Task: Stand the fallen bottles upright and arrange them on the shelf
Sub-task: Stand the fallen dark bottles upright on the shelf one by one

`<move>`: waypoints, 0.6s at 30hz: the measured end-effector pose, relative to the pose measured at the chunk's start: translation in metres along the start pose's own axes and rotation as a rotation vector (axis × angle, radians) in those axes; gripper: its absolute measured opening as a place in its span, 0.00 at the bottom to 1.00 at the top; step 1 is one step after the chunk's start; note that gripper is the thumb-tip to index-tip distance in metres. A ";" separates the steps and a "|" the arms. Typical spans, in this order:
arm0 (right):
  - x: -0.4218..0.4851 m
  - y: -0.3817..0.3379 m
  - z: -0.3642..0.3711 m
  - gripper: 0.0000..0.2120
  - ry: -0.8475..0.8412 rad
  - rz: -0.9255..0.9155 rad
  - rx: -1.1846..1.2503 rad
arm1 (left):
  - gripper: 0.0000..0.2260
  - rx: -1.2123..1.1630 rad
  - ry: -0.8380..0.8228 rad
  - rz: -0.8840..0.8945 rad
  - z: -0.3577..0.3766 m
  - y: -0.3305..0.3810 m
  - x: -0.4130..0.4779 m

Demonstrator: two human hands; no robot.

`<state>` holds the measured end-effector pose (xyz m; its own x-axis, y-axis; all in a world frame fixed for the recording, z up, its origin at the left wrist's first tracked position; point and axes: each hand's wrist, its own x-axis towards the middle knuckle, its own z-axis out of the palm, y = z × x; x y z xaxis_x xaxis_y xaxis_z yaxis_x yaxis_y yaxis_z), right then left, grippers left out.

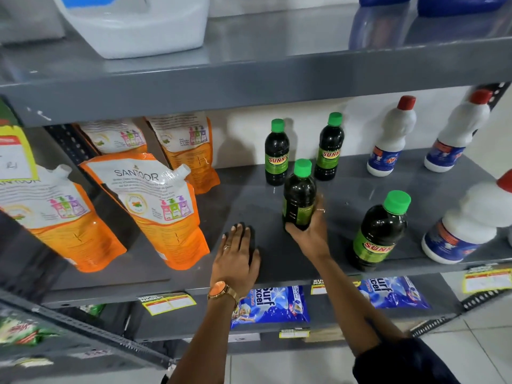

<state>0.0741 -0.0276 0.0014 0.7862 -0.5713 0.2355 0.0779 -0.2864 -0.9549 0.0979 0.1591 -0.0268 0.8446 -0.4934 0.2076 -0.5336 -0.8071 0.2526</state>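
Observation:
Several dark bottles with green caps and green "SUNNY" labels stand on the grey middle shelf (346, 189). Two stand upright at the back (276, 153) (329, 148). A third dark bottle (299, 194) is upright in front of them, and my right hand (310, 228) is wrapped around its lower part. Another dark bottle (379, 231) stands near the shelf's front edge, to the right of my right hand. My left hand (238, 259) lies flat on the shelf with fingers spread, holding nothing, to the left of the held bottle.
Orange "Santoor" refill pouches (155, 206) lean at the left of the shelf. White bottles with red caps (393, 139) (457, 134) (468, 223) stand at the right. The upper shelf (249, 81) overhangs closely. Blue detergent packets (268, 306) lie on the shelf below.

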 end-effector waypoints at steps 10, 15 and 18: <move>0.003 -0.002 0.014 0.46 -0.025 0.068 -0.211 | 0.28 0.023 -0.019 -0.020 -0.004 0.004 -0.001; -0.008 0.010 0.006 0.38 -0.071 0.048 -0.077 | 0.29 0.015 -0.005 -0.013 -0.003 0.003 -0.001; -0.008 0.009 0.007 0.42 0.001 0.061 -0.101 | 0.29 0.018 -0.011 -0.013 -0.001 0.001 -0.001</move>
<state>0.0724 -0.0200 -0.0106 0.7868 -0.5910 0.1782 -0.0321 -0.3275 -0.9443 0.0963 0.1585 -0.0261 0.8521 -0.4861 0.1939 -0.5216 -0.8194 0.2377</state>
